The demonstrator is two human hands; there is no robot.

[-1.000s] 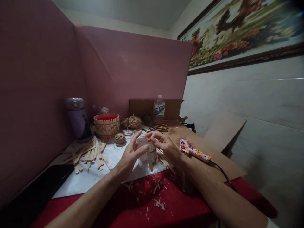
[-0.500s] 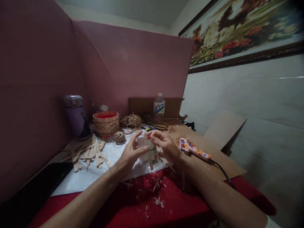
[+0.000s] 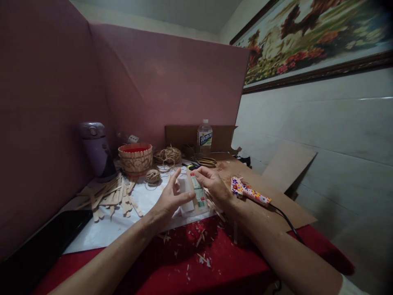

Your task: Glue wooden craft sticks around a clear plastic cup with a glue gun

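Note:
Between my hands stands a clear plastic container point(image 3: 200, 197) with a green and red label. A pale wooden craft stick point(image 3: 189, 177) is upright at its left side, partly covered by my left thumb. My right hand point(image 3: 213, 183) has its fingers pinched at the top of the stick, by the container's upper edge. My left hand point(image 3: 172, 196) is spread, with thumb and index finger wide apart; its thumb tip lies over the stick and container. Whether that thumb presses on them I cannot tell.
Loose craft sticks point(image 3: 115, 194) lie left, before a purple flask point(image 3: 97, 151) and a stick-covered basket point(image 3: 135, 157). Twine point(image 3: 168, 155), a plastic bottle point(image 3: 204, 137) and scissors point(image 3: 206, 162) sit behind. A floral glue gun point(image 3: 250, 191) rests on cardboard point(image 3: 284, 217) at right.
The craft stick has gone from slanting in front of the container to standing against its left side. More of the label shows. Both hands stay nearly in place.

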